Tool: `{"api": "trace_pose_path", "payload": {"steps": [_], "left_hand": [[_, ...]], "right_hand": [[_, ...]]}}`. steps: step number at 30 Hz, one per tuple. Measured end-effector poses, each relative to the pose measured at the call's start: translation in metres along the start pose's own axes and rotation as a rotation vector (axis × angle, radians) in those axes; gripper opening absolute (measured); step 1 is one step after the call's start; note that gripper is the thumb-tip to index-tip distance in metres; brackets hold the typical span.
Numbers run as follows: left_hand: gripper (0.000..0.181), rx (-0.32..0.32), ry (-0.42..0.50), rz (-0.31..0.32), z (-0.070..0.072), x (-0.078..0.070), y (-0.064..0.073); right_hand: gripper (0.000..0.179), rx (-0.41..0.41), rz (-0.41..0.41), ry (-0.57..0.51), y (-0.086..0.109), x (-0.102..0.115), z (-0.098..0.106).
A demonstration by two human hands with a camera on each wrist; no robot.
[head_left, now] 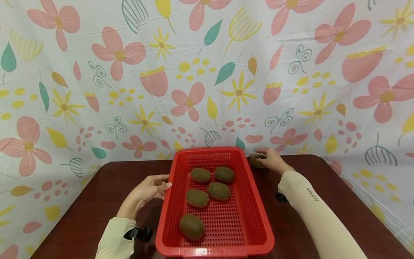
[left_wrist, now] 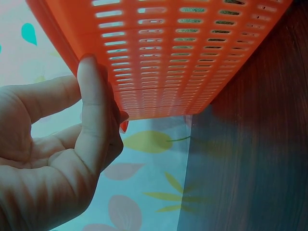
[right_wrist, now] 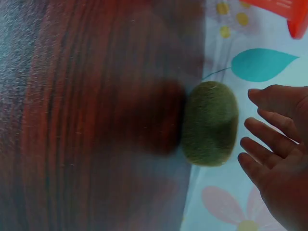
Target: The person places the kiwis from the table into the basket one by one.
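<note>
A red plastic basket stands on the dark table with several brown kiwis in it. My left hand is at the basket's left rim, thumb and fingers holding its edge. From below, the left wrist view shows this hand against the slotted wall. Right of the basket, at the table's far edge, lies one more kiwi. My right hand reaches over it. In the right wrist view, the right hand's fingers are spread and loosely bent, with a small gap between them and the kiwi.
Behind the table hangs a white cloth printed with flowers and leaves, right along the far edge. The basket takes up the table's middle. Black straps sit on both wrists.
</note>
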State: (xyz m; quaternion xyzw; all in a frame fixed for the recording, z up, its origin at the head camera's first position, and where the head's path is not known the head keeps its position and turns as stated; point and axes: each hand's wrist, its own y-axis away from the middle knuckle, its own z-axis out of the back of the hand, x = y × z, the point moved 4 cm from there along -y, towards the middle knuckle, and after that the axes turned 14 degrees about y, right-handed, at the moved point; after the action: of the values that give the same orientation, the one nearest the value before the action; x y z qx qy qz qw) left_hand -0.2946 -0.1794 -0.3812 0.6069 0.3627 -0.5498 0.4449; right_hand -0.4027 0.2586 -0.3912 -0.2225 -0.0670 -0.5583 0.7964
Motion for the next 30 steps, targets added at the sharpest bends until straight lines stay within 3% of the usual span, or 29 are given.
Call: {"api": "trace_pose_path", "payload": {"steps": [8,30], "left_hand": [[0.058,-0.001,-0.004,-0.011,0.000,0.000,0.000],[0.059,0.007,-0.005,-0.009,-0.001,-0.002,0.001]], "right_hand": [[0.045,0.016,-0.003,0.014,0.003,-0.008,-0.012],[0.051,0.102,0.017,0.271,0.000,-0.004,-0.019]]}}
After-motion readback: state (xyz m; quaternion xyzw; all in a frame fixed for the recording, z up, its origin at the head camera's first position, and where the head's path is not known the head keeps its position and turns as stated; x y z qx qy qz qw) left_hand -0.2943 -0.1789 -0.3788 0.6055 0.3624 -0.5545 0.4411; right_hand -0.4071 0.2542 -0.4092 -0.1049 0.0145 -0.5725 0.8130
